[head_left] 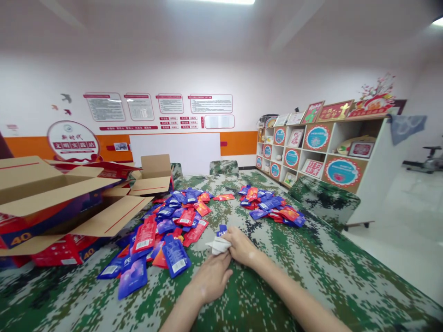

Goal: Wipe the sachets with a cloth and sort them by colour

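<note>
Blue packet [222, 228] and white cloth [218, 247] at the hands; a wiping step is suggested.
The cloth is pinched by the right hand [239, 245], the packet just beyond; the left hand [212, 277] is set at the cloth's near edge, its grip indiscernible. A steadied packet seems required next. A larger pile [166, 226] is seen left of both hands, a smaller pile [272, 203] beyond the right.

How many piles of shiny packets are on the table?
2. The larger pile is on the left, beside the open boxes; the smaller pile is on the right. One lone packet lies between them. Another pile could be hidden behind the boxes.
</note>
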Demonstrator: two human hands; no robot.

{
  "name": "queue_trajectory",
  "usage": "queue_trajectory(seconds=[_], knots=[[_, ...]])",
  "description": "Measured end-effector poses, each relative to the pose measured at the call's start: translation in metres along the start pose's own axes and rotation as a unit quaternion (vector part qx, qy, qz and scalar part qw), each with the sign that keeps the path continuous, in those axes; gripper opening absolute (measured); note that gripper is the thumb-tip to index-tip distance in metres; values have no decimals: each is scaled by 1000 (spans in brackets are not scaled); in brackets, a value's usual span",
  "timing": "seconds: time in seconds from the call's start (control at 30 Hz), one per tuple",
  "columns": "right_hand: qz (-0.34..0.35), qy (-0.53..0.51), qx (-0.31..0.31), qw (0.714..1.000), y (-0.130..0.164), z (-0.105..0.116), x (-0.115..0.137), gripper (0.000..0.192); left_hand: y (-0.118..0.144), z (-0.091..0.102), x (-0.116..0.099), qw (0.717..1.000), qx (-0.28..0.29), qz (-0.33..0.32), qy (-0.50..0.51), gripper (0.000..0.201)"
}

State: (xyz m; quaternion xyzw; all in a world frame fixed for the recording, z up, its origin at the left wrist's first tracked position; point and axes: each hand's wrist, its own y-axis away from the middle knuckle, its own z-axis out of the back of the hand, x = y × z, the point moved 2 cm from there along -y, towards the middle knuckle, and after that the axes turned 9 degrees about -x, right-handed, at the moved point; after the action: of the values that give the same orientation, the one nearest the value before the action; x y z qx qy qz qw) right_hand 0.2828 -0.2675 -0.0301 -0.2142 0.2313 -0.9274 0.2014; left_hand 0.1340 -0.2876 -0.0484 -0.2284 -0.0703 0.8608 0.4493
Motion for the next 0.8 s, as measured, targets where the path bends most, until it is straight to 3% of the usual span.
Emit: queue_trajectory(seconds=[0.17,0.27,0.47,0.63,0.8], knots=[[0,82,11,997,-17,-26,-19,20,-3,1,2,1000,-13,-7,16,51],[-37,130,13,991,-39,-35,-39,22,-3,-4,8,1000,-11,-12,19,55],[-86,170,11,982,-64,-34,-55,30,-2,-8,11,1000,-2,-11,7,54],[-42,112,-9,993,-35,-12,-31,27,-3,-5,7,1000,-8,-5,11,51],[-6,93,3,996,0,-17,-6,17,-4,-3,4,1000,-11,0,19,44]])
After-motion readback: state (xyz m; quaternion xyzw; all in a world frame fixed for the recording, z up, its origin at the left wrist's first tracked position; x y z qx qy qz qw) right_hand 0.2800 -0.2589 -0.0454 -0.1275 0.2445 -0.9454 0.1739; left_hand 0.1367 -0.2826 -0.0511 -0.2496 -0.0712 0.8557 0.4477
